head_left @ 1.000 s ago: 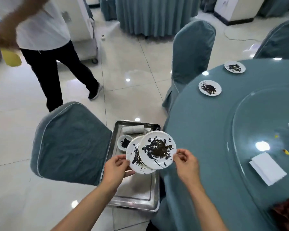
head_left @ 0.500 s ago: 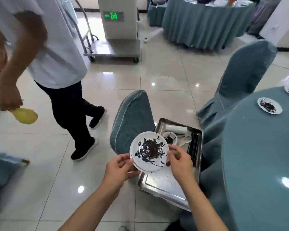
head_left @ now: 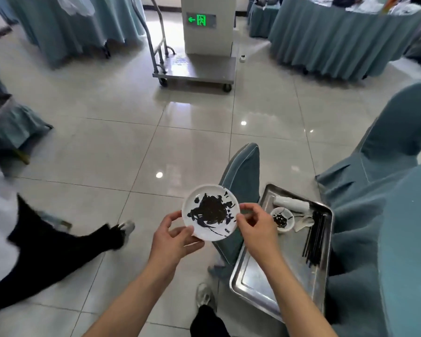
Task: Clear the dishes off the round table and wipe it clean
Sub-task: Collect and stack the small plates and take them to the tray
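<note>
Left hand (head_left: pixel 174 235) and right hand (head_left: pixel 258 227) hold white plate (head_left: pixel 210 212) smeared with dark sauce.

Both hands, left hand (head_left: pixel 174 235) + right hand (head_left: pixel 258 227), grip dirty plate (head_left: pixel 210 211) at frame center; steel tray (head_left: pixel 255 283) lower right w/ small bowl (head_left: pixel 282 218), chopsticks (head_left: pixel 314 239).

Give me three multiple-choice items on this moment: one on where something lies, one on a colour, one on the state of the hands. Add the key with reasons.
1. Where do the black chopsticks lie?
A. on the floor
B. in the steel tray
C. on the plate

2. What colour is the chair cover?
A. red
B. white
C. grey-blue

3. How is the dirty plate held?
A. by both hands
B. by the left hand alone
C. it rests in the tray

Key: 1 B, they lie along the tray's right side. 2 C, the cloth is grey-blue. 3 A, the left hand and right hand pinch opposite rims.
</note>
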Motion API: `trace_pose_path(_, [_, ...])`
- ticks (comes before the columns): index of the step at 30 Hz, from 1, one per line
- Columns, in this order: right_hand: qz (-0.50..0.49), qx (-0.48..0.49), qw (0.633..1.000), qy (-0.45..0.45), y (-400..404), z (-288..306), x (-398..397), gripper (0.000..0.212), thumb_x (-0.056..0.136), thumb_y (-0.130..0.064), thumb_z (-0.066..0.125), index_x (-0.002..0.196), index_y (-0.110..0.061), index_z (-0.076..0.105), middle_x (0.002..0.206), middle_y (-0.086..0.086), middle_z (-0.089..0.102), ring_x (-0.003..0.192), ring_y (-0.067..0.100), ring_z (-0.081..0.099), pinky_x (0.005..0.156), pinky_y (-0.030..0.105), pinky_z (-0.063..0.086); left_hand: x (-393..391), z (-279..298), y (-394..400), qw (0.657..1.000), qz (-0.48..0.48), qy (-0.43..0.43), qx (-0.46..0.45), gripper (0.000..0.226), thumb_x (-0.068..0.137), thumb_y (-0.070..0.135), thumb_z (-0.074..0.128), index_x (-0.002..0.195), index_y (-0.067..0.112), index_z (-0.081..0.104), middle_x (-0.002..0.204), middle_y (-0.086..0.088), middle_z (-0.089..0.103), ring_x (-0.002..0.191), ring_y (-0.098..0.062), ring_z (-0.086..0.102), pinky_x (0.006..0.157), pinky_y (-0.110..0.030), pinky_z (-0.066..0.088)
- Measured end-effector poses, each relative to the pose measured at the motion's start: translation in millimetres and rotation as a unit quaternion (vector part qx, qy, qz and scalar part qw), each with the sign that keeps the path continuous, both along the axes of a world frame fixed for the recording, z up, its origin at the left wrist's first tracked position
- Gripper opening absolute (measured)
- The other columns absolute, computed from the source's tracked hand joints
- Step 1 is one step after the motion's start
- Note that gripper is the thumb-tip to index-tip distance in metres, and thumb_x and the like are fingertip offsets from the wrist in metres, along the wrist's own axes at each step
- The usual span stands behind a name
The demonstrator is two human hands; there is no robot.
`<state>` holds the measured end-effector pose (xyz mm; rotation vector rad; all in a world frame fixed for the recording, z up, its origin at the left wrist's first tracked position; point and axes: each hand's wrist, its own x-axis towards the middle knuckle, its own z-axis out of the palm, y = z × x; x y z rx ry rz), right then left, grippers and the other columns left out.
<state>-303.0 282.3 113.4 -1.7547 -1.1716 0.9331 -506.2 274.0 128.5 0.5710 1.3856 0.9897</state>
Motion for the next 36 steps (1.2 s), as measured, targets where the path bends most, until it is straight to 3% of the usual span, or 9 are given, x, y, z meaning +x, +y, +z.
trace_pose_path(4, [0.031,0.008,0.999,-0.02,57.9,8.3,-14.9,0.013,0.097,-0.028,0.062,0.109,-0.033,0.065,0.084,-0.012,0.069,0.077,-0.001,0.064,0.067,0.015,0.049,-16.6,4.7,56.5,1.0,0.01,0.015,-0.003,0.038,0.096,-0.007,0.057,0.125,0.018,0.056,0.102,-0.026,0.072,0.086,-0.038,0.075,0.074,-0.046,0.062])
trace_pose_path(8, [0.067,0.018,0.993,-0.093,114.6,15.9,-29.0,0.019,0.1,-0.031,0.056,0.117,-0.033,0.061,0.095,-0.014,0.065,0.084,-0.001,0.061,0.078,0.022,0.051,-36.9,13.0,108.8,0.999,0.028,0.029,0.007,0.039,0.096,-0.007,0.056,0.126,0.019,0.055,0.103,-0.025,0.073,0.089,-0.04,0.074,0.074,-0.047,0.063])
trace_pose_path(12, [0.092,0.052,0.965,-0.239,166.1,5.7,-39.9,0.028,0.098,-0.031,0.054,0.126,-0.027,0.059,0.118,-0.007,0.062,0.104,0.012,0.058,0.097,0.033,0.046,-56.6,18.7,155.9,0.999,0.039,0.014,0.019,0.038,0.096,-0.008,0.054,0.126,0.016,0.056,0.104,-0.027,0.071,0.088,-0.041,0.073,0.072,-0.045,0.062])
trace_pose_path(16, [0.091,0.047,0.936,-0.337,215.2,-4.8,-50.6,0.036,0.096,-0.031,0.055,0.131,-0.026,0.057,0.129,-0.005,0.056,0.112,0.017,0.053,0.099,0.036,0.039,-74.8,20.8,214.0,0.999,0.019,0.004,0.027,0.037,0.096,-0.009,0.054,0.124,0.015,0.058,0.106,-0.03,0.069,0.084,-0.039,0.073,0.071,-0.044,0.063])
trace_pose_path(27, [-0.065,0.0,0.931,-0.36,335.6,2.8,-77.4,0.04,0.093,-0.026,0.061,0.132,-0.024,0.058,0.13,-0.002,0.056,0.11,0.021,0.054,0.092,0.036,0.036,-100.9,38.4,401.3,0.987,-0.152,-0.003,0.048,0.037,0.096,-0.004,0.057,0.119,0.024,0.059,0.103,-0.021,0.073,0.087,-0.037,0.075,0.07,-0.041,0.063])
trace_pose_path(36, [-0.188,-0.054,0.916,-0.351,384.8,0.1,-14.4,0.041,0.095,-0.028,0.057,0.135,-0.025,0.055,0.132,-0.003,0.052,0.114,0.018,0.05,0.099,0.038,0.034,-20.5,39.6,511.9,0.959,-0.28,-0.012,0.039,0.036,0.097,-0.004,0.056,0.124,0.019,0.058,0.102,-0.023,0.073,0.087,-0.037,0.075,0.07,-0.041,0.063])
